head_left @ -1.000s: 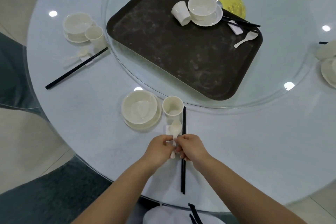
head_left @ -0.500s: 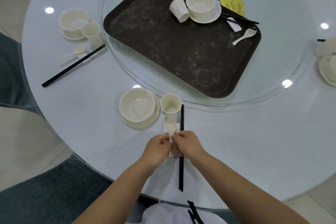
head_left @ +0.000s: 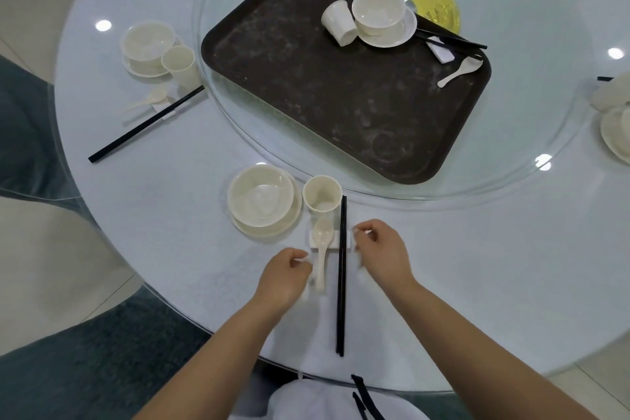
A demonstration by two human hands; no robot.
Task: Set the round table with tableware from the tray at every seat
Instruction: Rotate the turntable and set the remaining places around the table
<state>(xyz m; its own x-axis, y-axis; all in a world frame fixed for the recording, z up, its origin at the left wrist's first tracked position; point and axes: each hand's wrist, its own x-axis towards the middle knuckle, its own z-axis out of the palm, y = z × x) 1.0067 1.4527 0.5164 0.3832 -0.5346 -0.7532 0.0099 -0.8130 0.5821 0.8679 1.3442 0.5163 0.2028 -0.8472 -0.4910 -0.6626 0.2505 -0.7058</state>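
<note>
Though both loosely curled and empty, left hand [head_left: 284,274] and right hand [head_left: 381,251] either side of spoon [head_left: 321,245].

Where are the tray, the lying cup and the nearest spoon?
tray [head_left: 306,85], head view, bare dark floor.
lying cup [head_left: 337,23], head view, its side wall.
nearest spoon [head_left: 322,235], head view, its bowl.

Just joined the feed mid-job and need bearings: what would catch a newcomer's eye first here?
The big dark brown tray on the glass turntable dominates, with one last set of tableware bunched at its far right corner. Nearest the camera, both hands, left and right, sit either side of a white spoon and black chopsticks lying across a small white rest.
</note>
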